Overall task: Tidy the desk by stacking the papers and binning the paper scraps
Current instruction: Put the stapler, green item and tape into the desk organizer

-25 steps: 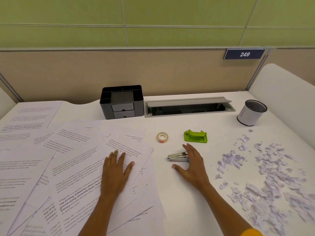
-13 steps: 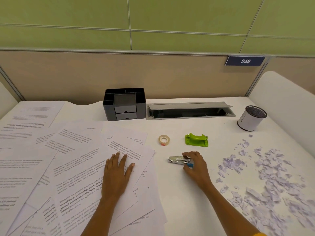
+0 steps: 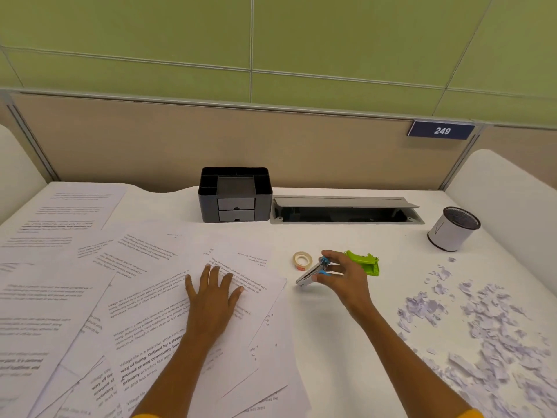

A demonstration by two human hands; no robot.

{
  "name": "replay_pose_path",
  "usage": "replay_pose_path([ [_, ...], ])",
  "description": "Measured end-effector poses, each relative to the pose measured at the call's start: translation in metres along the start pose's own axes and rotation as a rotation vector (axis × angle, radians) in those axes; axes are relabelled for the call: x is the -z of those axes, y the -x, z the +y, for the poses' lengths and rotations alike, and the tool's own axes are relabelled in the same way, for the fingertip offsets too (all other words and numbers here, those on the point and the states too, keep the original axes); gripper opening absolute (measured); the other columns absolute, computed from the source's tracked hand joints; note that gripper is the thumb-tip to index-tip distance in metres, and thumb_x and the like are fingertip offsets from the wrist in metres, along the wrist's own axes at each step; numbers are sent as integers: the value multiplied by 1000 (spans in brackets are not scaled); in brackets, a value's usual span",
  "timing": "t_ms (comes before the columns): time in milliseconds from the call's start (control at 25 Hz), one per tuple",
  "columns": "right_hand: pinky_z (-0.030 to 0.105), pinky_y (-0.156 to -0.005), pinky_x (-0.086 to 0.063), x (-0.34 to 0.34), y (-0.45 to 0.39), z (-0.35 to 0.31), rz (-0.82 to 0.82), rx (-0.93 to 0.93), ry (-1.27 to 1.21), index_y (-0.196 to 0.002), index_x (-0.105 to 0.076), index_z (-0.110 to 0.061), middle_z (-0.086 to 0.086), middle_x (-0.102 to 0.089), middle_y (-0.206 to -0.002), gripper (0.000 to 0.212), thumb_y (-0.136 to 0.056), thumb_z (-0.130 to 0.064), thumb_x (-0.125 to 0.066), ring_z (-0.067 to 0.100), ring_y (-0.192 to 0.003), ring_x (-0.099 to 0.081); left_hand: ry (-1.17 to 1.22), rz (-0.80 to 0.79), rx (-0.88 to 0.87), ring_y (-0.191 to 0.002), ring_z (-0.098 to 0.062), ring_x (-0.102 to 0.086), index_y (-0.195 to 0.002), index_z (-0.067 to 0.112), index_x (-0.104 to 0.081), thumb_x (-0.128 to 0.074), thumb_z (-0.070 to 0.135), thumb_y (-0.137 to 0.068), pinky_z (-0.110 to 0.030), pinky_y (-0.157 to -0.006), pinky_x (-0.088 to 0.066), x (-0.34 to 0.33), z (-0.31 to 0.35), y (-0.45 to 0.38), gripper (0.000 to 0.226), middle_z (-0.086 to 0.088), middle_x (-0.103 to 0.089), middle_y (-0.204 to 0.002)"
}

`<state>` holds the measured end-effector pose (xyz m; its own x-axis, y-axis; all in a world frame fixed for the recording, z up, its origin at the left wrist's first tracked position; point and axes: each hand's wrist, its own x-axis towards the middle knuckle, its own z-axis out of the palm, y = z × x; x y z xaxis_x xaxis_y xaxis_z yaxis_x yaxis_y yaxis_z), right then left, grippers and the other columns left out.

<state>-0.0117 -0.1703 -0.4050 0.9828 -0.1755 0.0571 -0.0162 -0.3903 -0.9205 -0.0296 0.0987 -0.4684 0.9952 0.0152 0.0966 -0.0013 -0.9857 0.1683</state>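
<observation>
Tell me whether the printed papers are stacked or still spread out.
Spread out: the papers lie fanned and overlapping at different angles across the desk, the left hand flat on them.

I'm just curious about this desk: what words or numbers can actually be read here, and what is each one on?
"249": white digits on the blue number plate on the partition.
"Village life is a peaceful, close-knit...": printed sheet under the left hand.
"way of living. Defined by a slower pace": bold line on the same sheet.
Other papers: print too blurred to read.
Tape roll: red label, too small to read.
</observation>
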Motion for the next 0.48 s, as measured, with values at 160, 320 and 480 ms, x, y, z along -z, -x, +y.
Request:
replay_pose_path([
  [160,19,-76,-54,-19,-19,-33,-29,15,52,-118,-63,-13,7,-67,-112,51,-70,-12,-82,15,-93,-62,-7,40,3,-105,-41,-62,-99,11,-72,-5,57,-95,-66,-90,-37,8,-34,-23,81,-21,-67,-109],
  [320,30,-82,-55,-41,-42,-71,-35,59,24,-116,-65,-12,8,-68,-108,51,-68,-11,-83,19,-93,-65,4,46,31,-105,-41,-61,-100,10,-71,-5,56,-95,-63,-90,-39,16,-64,-42,81,-21,-66,-109],
  [480,26,-79,-57,-70,-74,-100,-14,144,-54,-113,-67,-10,9,-70,-104,52,-64,-9,-85,16,-90,-69,1,30,41,-103,-40,-63,-100,11,-72,-5,56,-95,-62,-88,-41,11,-87,-57,80,-21,-66,-110],
])
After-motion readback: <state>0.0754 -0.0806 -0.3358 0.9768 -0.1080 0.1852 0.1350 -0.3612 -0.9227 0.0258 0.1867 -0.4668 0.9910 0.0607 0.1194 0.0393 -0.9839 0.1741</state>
